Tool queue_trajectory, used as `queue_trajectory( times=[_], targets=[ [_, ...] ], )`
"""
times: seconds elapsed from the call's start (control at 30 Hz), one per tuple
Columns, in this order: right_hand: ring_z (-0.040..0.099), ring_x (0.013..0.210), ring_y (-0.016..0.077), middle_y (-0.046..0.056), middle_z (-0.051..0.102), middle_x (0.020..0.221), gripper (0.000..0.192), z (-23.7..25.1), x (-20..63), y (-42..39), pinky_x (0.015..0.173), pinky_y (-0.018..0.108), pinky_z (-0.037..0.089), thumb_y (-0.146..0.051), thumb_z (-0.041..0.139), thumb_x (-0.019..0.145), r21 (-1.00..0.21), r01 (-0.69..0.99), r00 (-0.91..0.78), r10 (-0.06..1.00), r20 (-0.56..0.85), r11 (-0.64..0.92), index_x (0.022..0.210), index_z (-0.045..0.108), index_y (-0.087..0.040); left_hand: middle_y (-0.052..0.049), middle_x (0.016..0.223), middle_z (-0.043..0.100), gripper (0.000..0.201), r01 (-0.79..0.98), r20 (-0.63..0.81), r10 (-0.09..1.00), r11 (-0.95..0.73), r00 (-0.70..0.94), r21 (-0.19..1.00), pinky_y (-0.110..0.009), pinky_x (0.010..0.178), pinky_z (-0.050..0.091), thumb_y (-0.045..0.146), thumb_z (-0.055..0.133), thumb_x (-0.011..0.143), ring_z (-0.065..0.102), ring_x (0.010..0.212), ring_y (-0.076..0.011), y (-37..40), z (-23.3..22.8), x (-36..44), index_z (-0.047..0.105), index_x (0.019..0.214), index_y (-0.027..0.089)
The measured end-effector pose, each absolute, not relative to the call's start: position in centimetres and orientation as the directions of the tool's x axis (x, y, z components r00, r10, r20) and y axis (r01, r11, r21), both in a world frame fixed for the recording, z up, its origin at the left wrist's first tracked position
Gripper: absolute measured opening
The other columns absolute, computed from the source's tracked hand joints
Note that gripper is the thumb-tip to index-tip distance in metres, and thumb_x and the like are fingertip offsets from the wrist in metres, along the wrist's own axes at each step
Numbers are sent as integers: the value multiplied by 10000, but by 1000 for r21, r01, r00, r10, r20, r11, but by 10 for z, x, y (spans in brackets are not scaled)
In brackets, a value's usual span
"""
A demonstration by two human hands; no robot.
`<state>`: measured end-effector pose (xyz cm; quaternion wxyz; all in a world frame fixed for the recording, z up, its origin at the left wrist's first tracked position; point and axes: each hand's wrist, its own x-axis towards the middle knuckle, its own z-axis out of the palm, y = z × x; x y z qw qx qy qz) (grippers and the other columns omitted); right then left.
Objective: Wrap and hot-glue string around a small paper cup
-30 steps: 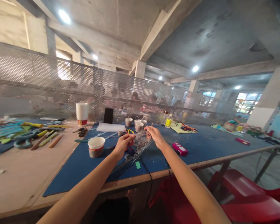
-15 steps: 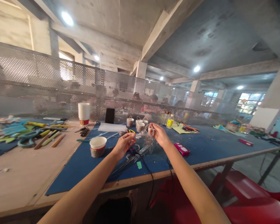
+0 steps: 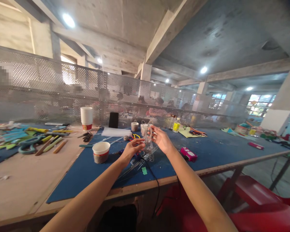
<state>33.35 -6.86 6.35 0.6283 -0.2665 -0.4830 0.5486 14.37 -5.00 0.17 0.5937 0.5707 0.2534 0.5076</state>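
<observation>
A loose bundle of pale cord (image 3: 148,137) hangs in loops above the blue mat. My right hand (image 3: 161,140) grips the loops at the top between thumb and fingers. My left hand (image 3: 130,150) is closed at the left side of the bundle, its fingertips pinching a strand of the cord. Below the hands lie clear thin sticks (image 3: 137,166) and a black cable (image 3: 151,172). To the left of my left hand stands a white paper cup (image 3: 101,149) with grey-brown cord round its lower part. Small cord-covered cups (image 3: 134,126) with looped handles stand behind the hands.
A stack of paper cups (image 3: 86,116) and a black phone (image 3: 114,120) stand by the perforated metal screen (image 3: 91,77). Scissors (image 3: 29,145) and several tools lie at left. A magenta box (image 3: 188,154) and a yellow-labelled bottle (image 3: 176,125) are at right. Red stools (image 3: 258,193) stand beside the table.
My right hand has moved left with the cord, and its fingers have spread somewhat. My left hand has shifted slightly right, so the two hands are closer together.
</observation>
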Motion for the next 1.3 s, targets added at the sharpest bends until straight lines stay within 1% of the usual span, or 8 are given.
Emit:
queue_trajectory(
  times=[0.1, 0.33, 0.53, 0.67, 0.77, 0.87, 1.13, 1.3],
  targets=[
    [700, 986, 176, 30, 717, 1177, 319, 64, 326, -72, 695, 247, 576, -316, 744, 802, -870, -423, -108, 939, 326, 253, 1106, 687, -239, -39, 869, 706, 471, -294, 297, 891, -198, 344, 935, -264, 613, 455, 360, 897, 627, 644, 684, -159, -52, 2, 146, 768, 1038, 169],
    [680, 1056, 212, 44, 692, 1243, 394, 61, 316, -75, 826, 327, 589, -364, 762, 794, -893, -353, -157, 924, 349, 278, 1166, 685, -261, -13, 602, 648, 288, -286, 309, 897, -221, 315, 932, -259, 538, 387, 360, 892, 611, 528, 514, -122, -52, 2, 149, 733, 724, 148],
    [643, 1090, 202, 28, 640, 1302, 458, 57, 316, -81, 826, 290, 578, -349, 782, 782, -920, -171, -85, 925, 370, 352, 1226, 678, -307, -14, 647, 666, 281, -348, 276, 902, -156, 331, 925, -238, 532, 396, 363, 874, 645, 606, 571, -139, -50, 0, 146, 702, 741, 162],
    [660, 993, 171, 30, 634, 1307, 547, 47, 318, -82, 810, 275, 560, -305, 816, 728, -925, -53, -115, 918, 379, 375, 1253, 664, -310, 5, 659, 654, 294, -407, 249, 911, -101, 329, 908, -237, 559, 437, 352, 882, 634, 593, 553, -117, -49, 0, 146, 680, 739, 166],
    [665, 883, 147, 42, 679, 1214, 612, 37, 319, -78, 810, 293, 553, -233, 837, 667, -910, 38, -129, 905, 406, 414, 1251, 661, -281, 9, 661, 646, 298, -446, 236, 912, -66, 336, 893, -234, 594, 467, 343, 887, 634, 585, 563, -106, -48, -1, 145, 681, 748, 161],
    [676, 850, 154, 48, 725, 1062, 494, 28, 322, -73, 813, 305, 545, -217, 810, 676, -893, 86, -95, 896, 435, 443, 1158, 706, -233, 2, 670, 651, 294, -468, 217, 915, -36, 339, 883, -227, 613, 484, 338, 886, 646, 589, 579, -103, -48, 0, 144, 687, 753, 149],
    [700, 793, 184, 60, 763, 903, 315, 21, 363, -62, 729, 298, 535, -369, 792, 691, -924, 41, 113, 917, 384, 381, 944, 746, -187, -26, 709, 689, 234, -502, 150, 933, 37, 326, 864, -221, 593, 504, 288, 852, 704, 617, 579, -112, -45, 0, 141, 694, 796, 143],
    [689, 712, 198, 48, 751, 783, 273, 15, 400, -51, 661, 320, 542, -403, 786, 673, -922, 156, 247, 889, 385, 355, 844, 734, -197, -30, 699, 691, 203, -518, 134, 934, 61, 330, 853, -214, 587, 510, 264, 814, 744, 620, 560, -107, -41, -2, 141, 719, 857, 125]
  ],
)
